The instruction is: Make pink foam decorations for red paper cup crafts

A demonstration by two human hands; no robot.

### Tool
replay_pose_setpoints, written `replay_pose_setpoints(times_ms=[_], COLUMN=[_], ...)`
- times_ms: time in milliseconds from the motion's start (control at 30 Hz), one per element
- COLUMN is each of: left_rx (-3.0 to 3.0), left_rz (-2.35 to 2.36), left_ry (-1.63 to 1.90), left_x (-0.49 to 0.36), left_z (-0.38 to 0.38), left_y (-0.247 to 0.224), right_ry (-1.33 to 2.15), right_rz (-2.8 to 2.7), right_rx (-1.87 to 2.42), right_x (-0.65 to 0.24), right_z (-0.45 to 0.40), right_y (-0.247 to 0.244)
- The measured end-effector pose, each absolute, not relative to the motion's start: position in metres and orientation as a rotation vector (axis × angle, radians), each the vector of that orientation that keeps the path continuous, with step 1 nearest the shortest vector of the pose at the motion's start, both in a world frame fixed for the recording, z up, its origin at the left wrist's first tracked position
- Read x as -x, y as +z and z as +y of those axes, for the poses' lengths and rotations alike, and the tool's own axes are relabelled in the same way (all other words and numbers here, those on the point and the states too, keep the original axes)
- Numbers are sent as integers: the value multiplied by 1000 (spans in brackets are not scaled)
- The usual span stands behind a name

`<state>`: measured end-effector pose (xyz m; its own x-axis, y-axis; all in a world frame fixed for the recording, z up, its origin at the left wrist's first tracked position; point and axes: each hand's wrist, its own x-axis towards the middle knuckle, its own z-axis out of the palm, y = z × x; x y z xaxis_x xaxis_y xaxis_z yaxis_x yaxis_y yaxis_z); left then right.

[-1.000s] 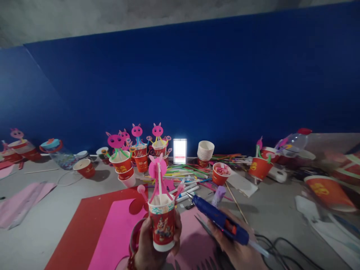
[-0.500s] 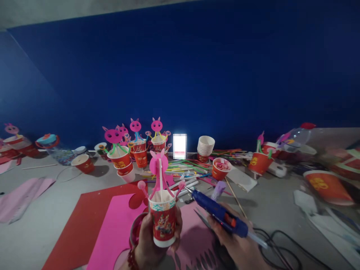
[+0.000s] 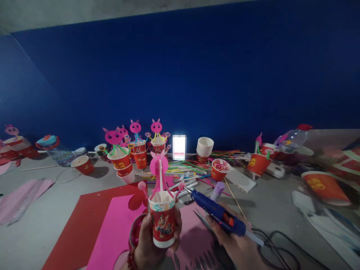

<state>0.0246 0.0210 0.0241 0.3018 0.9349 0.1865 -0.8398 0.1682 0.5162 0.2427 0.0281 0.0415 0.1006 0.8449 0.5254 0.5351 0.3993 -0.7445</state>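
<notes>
Near the bottom centre, my left hand [image 3: 147,240] is wrapped round a red paper cup [image 3: 163,225] with a cartoon print, held upright. A pink paper figure [image 3: 159,167] with ears rises from the cup on a white stick, its two pink arms ending in round discs over the rim. To the right, my right hand [image 3: 233,240] is closed round a blue glue gun [image 3: 218,213], and a pair of open scissors [image 3: 202,219] lies against its fingers. The gun's tip points at the right-hand disc, with a small gap between them.
Finished-looking cups with pink figures [image 3: 118,159] stand at the back left. Red paper [image 3: 73,228] and pink paper [image 3: 109,228] lie left of the held cup. Behind are coloured sticks [image 3: 185,167], stacked white cups [image 3: 205,145] and a cup of pink pieces [image 3: 220,170]. A black cable [image 3: 277,240] loops at right.
The view has shifted slightly. The glue gun and my right hand sit a little further left; both hands keep their hold.
</notes>
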Motion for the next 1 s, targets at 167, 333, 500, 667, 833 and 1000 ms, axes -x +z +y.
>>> replay_pose_setpoints(times_ms=[167, 333, 500, 667, 833, 1000], left_rx=[-596, -607, -605, -637, -636, -605], left_rz=[187, 163, 151, 157, 181, 203], left_ry=[1264, 1242, 1251, 1249, 1255, 1261], left_x=[-23, -21, -22, -22, -22, -22], left_z=[22, 24, 24, 24, 23, 22], left_y=[22, 21, 21, 25, 25, 21], right_ry=[305, 206, 115, 146, 166, 155], right_rz=[-1644, -1655, -1651, -1698, -1686, -1717], right_rx=[1290, 1261, 1229, 1233, 1243, 1204], right_x=[-242, -242, -242, -242, -241, -240], right_z=[28, 29, 30, 31, 29, 29], right_y=[42, 37, 33, 36, 37, 47])
